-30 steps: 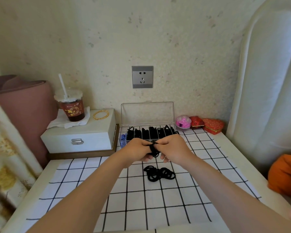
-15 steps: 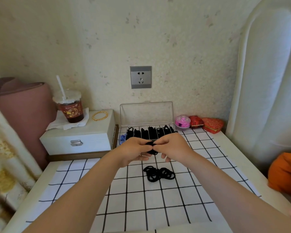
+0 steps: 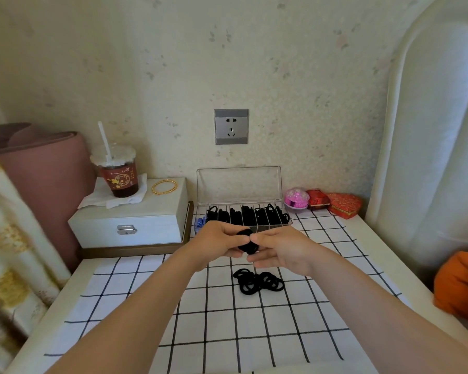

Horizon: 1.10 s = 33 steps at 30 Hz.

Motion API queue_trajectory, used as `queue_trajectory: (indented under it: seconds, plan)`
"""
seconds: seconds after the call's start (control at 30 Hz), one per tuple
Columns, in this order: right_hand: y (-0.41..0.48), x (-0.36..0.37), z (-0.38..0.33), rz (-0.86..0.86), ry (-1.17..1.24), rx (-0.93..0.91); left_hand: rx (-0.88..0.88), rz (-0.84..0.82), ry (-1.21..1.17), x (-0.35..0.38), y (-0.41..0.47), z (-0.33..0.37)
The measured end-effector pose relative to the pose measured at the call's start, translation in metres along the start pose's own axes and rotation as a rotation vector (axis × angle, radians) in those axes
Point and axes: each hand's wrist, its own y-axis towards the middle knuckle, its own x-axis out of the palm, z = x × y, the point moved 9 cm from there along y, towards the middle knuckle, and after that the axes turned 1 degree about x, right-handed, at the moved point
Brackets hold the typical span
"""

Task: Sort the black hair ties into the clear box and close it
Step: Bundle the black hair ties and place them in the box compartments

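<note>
Both hands met over the middle of the bench, and between them I held a small bundle of black hair ties (image 3: 247,240). The left hand (image 3: 219,242) cupped it from its side, the right hand (image 3: 281,249) pinched it from the other, thumb and forefinger pressed on the bundle and the remaining fingers (image 3: 257,259) loosely curled below.

What the coming move turned on, as I judged it, was the clear box (image 3: 243,215) lying straight ahead of the held bundle, just beyond the knuckles, its long axis running left to right across my line of reach. Its lid (image 3: 238,184) stood upright against the wall behind it, so the top was open. Dividers cut it into narrow slots, most already dark with ties; I could not tell which slot had room. Neither hand was clearly nearer to it.

A loose pile of ties (image 3: 258,282) still lay on the checked cloth (image 3: 173,319), nearer to me than the hands and slightly to the right, so a good part of the sorting seemed left.

Little stood in the way. A white drawer box (image 3: 135,225) sat left of the clear box, carrying a drink cup (image 3: 118,176) and a gold bangle (image 3: 164,186). Right of it were a pink round case (image 3: 297,199) and two red boxes (image 3: 333,203).
</note>
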Motion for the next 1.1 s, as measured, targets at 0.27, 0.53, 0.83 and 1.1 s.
queue_trajectory:
  seconds: [0.27, 0.53, 0.83, 1.1]
  plan:
    - [0.005, -0.005, 0.002, -0.001, 0.136, 0.028, 0.054, -0.073, 0.218, 0.009, -0.001, 0.016]
    - [0.017, -0.036, -0.04, 0.324, 0.011, -0.153, 0.171, 0.104, 0.363, -0.01, 0.012, 0.039]
    - [0.041, -0.055, -0.087, 0.719, -0.641, -0.422, 0.289, 0.293, 0.707, -0.03, 0.05, 0.033]
    - [0.078, -0.05, -0.08, 0.658, -1.033, -0.356, 0.319, 0.311, 0.816, -0.015, 0.078, 0.031]
